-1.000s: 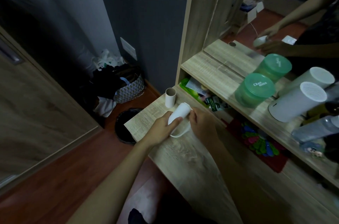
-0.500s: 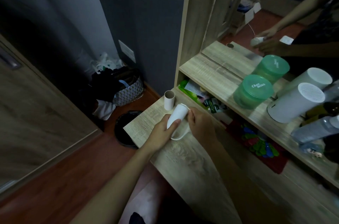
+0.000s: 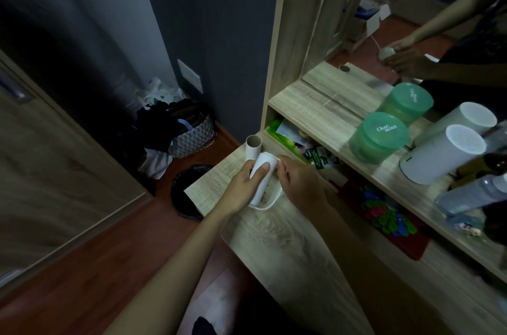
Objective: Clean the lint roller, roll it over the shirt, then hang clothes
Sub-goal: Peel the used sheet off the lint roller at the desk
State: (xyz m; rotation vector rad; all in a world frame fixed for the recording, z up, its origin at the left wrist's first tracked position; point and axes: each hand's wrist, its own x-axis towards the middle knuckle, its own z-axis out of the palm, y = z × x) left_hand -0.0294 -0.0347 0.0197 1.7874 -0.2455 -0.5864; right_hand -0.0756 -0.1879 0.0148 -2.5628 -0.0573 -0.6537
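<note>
Task item: lint roller [image 3: 262, 175], a white cylinder with a thin looped white handle, held tilted just above the far left corner of the wood-grain laminate surface [image 3: 288, 247].

Left hand [image 3: 244, 183]: fingers wrapped round the roller body, thumb flat on its front.
Right hand [image 3: 299, 183]: fingers curled, tips pinching at the roller's upper rim.

Just behind the roller: bare cardboard tube [image 3: 253, 146], brown, hollow, upright on the surface.

Containers:
- Green jar [image 3: 380, 140] on the shelf [image 3: 315, 115]: translucent plastic, round, flat lid with white lettering. Contents not readable.
- White cylinder [image 3: 441, 155] beside the jar: smooth matte plastic, slotted round top, closed.
- Clear bottle [image 3: 472, 193]: lies at the shelf's right end; fill cannot be told.
- Compartment under the shelf: green packet [image 3: 277, 131], papers and a small dark box, loosely stacked.
- Red tray [image 3: 384, 221], further right in the same recess: flat, holding small blue, green and pink plastic pieces.
- Basket [image 3: 192, 138] on the floor by the grey wall: patterned, soft-sided, overfilled with dark clothes, with white cloth at its foot.
- Black bin [image 3: 189, 189] beside the surface's corner: round, dark-lined; inside too dark to tell.

Floor: reddish wood planks.
</note>
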